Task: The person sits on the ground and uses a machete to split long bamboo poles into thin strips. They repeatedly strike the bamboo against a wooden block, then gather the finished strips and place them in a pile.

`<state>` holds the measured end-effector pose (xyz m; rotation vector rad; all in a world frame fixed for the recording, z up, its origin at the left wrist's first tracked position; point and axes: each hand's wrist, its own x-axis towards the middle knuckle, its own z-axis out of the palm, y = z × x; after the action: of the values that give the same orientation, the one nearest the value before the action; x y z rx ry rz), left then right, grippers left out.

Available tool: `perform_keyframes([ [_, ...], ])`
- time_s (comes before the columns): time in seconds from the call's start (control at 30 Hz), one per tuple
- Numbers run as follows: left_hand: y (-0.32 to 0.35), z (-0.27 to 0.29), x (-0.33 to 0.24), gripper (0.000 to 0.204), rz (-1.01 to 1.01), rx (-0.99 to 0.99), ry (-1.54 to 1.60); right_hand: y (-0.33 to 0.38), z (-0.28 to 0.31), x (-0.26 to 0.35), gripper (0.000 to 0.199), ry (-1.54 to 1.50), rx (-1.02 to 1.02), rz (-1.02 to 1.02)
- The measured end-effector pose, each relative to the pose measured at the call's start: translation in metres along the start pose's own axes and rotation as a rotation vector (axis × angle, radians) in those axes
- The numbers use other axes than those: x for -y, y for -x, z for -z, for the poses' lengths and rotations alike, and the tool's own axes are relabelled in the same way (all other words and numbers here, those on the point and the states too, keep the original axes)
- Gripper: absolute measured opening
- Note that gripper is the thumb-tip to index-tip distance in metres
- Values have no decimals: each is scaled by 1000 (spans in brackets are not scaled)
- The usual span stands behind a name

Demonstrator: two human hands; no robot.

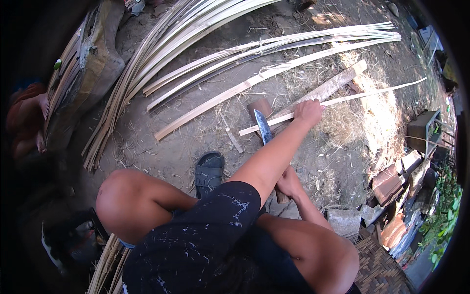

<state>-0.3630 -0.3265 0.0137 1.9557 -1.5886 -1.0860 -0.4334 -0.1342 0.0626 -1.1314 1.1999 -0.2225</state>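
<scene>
My left hand [308, 112] is closed around a long pale strip of split bamboo or wood [374, 91]. The strip slants across a thick wooden piece [338, 82], its near-left end close to a knife. That knife's dark blade [263, 126] points up and to the left and meets the strip near this end. My right hand [290, 183] is wrapped round the knife's grip, with a wooden handle end [282, 197] showing below it. My left forearm covers the part between blade and grip. A short brown block [260, 107] lies just behind the blade.
Several long strips [205, 98] and a large bundle [161, 54] lie on the ground ahead and left. Thin shavings [333, 127] litter the soil. A dark sandal [209, 172] is by my knee. Scrap wood [389, 183] and a woven mat [379, 267] are at right. Another person's foot [43, 105] shows far left.
</scene>
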Motion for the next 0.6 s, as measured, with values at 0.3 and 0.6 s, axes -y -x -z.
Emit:
perform_keyframes([
  [0.3,-1,3,1,41,-59,-14,-15,-5,19,10,26,159,112,-93],
  [0.6,1,18,10,40,-18,97,-13,3,-34,0,31,40,215,309],
])
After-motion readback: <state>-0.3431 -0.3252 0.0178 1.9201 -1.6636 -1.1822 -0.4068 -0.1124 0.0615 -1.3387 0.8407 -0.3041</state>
